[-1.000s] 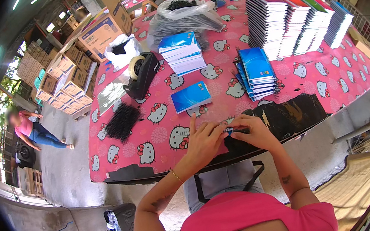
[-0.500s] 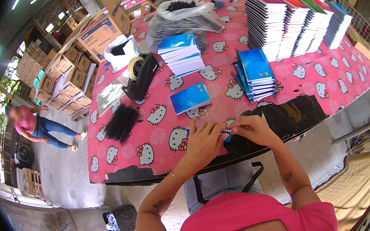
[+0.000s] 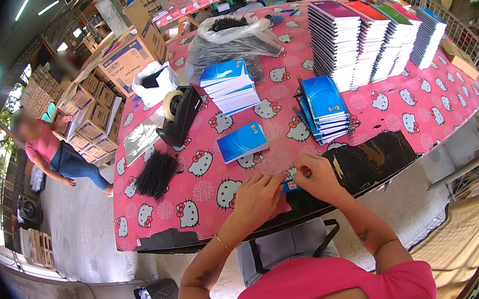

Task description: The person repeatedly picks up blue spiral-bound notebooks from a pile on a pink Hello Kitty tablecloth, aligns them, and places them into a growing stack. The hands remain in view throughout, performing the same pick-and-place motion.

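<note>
A small blue notebook (image 3: 293, 185) lies at the near table edge, mostly hidden beneath my hands. My left hand (image 3: 259, 198) is closed over its left part, fingers bent and close together. At its right side, my right hand (image 3: 318, 180) is closed in a pinch; what sits between the fingertips is too small to make out. Just beyond my hands is a single blue-covered notebook (image 3: 243, 142). A stack of blue notebooks (image 3: 229, 88) stands behind it, and another pile with spiral bindings (image 3: 327, 109) is to the right. Black spiral coils (image 3: 157, 175) lie at the left.
A black tape dispenser (image 3: 180, 118) stands left, beside a white bag (image 3: 155, 83). Farther back sits a plastic bag of black coils (image 3: 228, 43). Tall notebook stacks (image 3: 337, 45) fill the right rear. Cartons (image 3: 132, 58) and a person in pink (image 3: 41, 141) are beyond the left edge.
The view has shifted, so the table sits lower in the picture. My left fingers have drawn together, and my right hand has turned slightly. The person at left now reaches toward the cartons.
</note>
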The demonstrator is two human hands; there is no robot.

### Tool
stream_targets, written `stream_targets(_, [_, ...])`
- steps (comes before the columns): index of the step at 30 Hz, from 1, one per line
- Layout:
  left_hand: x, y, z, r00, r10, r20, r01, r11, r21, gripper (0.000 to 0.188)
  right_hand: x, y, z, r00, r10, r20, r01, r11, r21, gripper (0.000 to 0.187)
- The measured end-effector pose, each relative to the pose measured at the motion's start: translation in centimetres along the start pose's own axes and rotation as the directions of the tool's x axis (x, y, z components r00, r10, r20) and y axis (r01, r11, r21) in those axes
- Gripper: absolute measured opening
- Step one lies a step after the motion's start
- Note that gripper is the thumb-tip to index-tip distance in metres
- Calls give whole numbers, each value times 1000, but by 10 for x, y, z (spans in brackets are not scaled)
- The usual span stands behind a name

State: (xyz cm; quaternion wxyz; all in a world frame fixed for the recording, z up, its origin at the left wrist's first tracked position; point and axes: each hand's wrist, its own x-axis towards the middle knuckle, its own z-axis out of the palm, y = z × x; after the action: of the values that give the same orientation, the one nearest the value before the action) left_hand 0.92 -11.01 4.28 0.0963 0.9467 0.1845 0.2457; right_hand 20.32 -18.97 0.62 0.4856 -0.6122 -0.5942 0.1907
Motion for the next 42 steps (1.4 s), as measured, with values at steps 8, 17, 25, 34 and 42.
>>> stream_targets(8, [45,14,-38,949,-55,-311,-78,913,-400,35,4,-40,-9,941,137,-308,-22,936,350,45])
stream_targets(17, [1,-135,38,991,57,-125,-27,973,228,30,102,64,-130,950,65,-306,-242,773,-586,53])
stream_targets(25, [-6,-71,-1,987,42,-156,-30,997,78,29,42,-19,-25,949,-309,54,313,943,-114,64])
stream_targets(34, [-74,-173,-43,832,-270,-484,474,799,369,33,-9,28,39,987,151,-51,-123,924,363,33])
stream_targets(42, [-111,-213,-35,838,-366,-405,538,681,497,20,0,38,43,981,119,156,-177,879,444,25])
